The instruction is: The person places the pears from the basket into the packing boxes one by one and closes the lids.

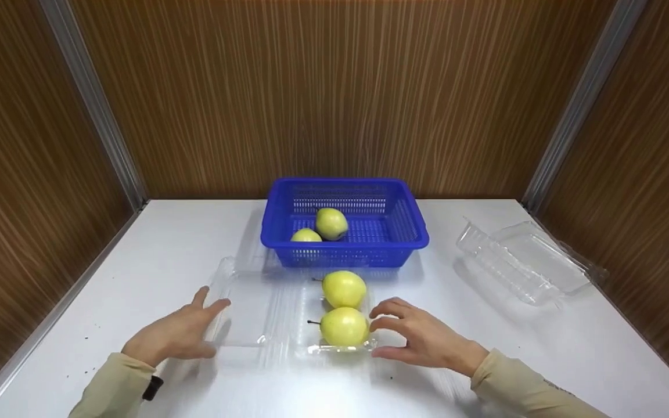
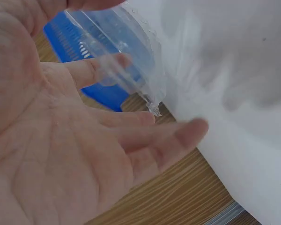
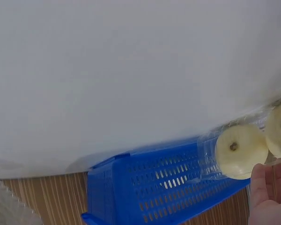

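A clear plastic clamshell box (image 1: 249, 310) lies unfolded on the table, two yellow pears (image 1: 344, 327) in its right half, one behind the other, stems pointing left. At the left edge of the box's lid half is my left hand (image 1: 175, 331), fingers spread and holding nothing; the left wrist view shows the clear plastic (image 2: 152, 79) by its fingertips. My right hand (image 1: 421, 337) is at the right side of the box beside the front pear, its fingers loosely bent. In the right wrist view its fingertips (image 3: 258, 176) are by the box edge; contact is hard to tell.
Behind the box stands a blue basket (image 1: 343, 255) with two more pears (image 1: 331, 223) inside. Another clear plastic box (image 1: 520, 261), half unfolded, lies at the right table edge. Wood-patterned panels (image 1: 334, 93) enclose the table at the back and sides.
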A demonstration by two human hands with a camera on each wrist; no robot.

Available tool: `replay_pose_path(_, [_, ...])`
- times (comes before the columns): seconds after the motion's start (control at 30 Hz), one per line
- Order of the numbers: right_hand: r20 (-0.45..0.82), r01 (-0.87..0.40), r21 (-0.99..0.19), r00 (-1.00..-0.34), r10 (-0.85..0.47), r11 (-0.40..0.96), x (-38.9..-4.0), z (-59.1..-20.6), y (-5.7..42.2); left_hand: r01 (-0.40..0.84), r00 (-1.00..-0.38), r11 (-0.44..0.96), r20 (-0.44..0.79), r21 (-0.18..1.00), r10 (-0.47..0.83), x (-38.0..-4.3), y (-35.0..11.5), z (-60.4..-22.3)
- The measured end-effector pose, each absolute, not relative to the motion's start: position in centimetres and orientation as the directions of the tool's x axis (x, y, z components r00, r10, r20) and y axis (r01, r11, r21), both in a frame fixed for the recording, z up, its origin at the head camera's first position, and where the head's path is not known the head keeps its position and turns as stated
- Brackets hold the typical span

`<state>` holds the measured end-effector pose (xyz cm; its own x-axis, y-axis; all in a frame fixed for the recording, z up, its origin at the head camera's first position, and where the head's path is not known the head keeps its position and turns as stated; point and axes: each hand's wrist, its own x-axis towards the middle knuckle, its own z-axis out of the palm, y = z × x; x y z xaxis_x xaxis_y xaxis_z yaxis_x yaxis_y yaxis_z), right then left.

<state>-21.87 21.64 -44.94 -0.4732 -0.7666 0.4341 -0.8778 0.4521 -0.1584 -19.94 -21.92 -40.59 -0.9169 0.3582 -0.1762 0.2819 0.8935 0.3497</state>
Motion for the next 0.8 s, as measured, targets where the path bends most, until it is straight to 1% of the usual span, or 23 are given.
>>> replay_pose_path(0.07, [0.444,-0.842,-0.268,-0.538,-0.716,0.467,-21.8,-45.3,21.5,0.28,-0.914,0.881,-0.174,0.382,0.366,-19.9,-22.1,-40.0])
replay_pose_path(0.13, [0.44,-0.784,-0.423,-0.616,-0.653,0.455,-21.6,-45.7,21.2,0.287,-0.913,0.869,-0.161,0.404,0.376,-19.7,-22.2,-39.3])
replay_pose_path(0.23, [0.387,-0.638,-0.657,-0.742,-0.547,0.401,-21.4,-45.7,20.4,0.319,-0.912,0.856,-0.113,0.407,0.393,-19.5,-22.4,-38.3])
replay_pose_path(0.27, [0.362,-0.583,-0.715,-0.78,-0.51,0.385,-21.4,-45.6,20.2,0.33,-0.914,0.855,-0.09,0.401,0.395,-19.4,-22.4,-38.0])
replay_pose_path(0.33, [0.313,-0.488,-0.793,-0.84,-0.443,0.365,-21.3,-45.3,19.7,0.354,-0.917,0.848,-0.032,0.394,0.397,-19.3,-22.5,-37.4])
replay_pose_path(0.43, [0.205,-0.338,-0.859,-0.915,-0.347,0.384,-21.2,-44.8,19.3,0.406,-0.91,0.833,0.085,0.375,0.405,-19.4,-22.4,-36.8])
replay_pose_path(0.53, [0.075,-0.176,-0.917,-0.958,-0.278,0.358,-21.3,-44.3,19.1,0.437,-0.899,0.815,0.189,0.379,0.394,-19.6,-22.4,-36.4])
replay_pose_path(0.63, [-0.044,-0.032,-0.951,-0.97,-0.238,0.308,-21.4,-43.9,18.9,0.448,-0.891,0.789,0.274,0.421,0.361,-19.5,-22.2,-36.2])
replay_pose_path(0.7, [-0.09,0.021,-0.957,-0.97,-0.227,0.29,-21.5,-43.8,18.8,0.445,-0.89,0.768,0.325,0.46,0.321,-19.4,-22.0,-36.0])
replay_pose_path(0.8, [-0.128,0.065,-0.958,-0.968,-0.214,0.281,-21.7,-43.7,18.6,0.433,-0.889,0.734,0.385,0.523,0.25,-19.3,-21.4,-35.7])
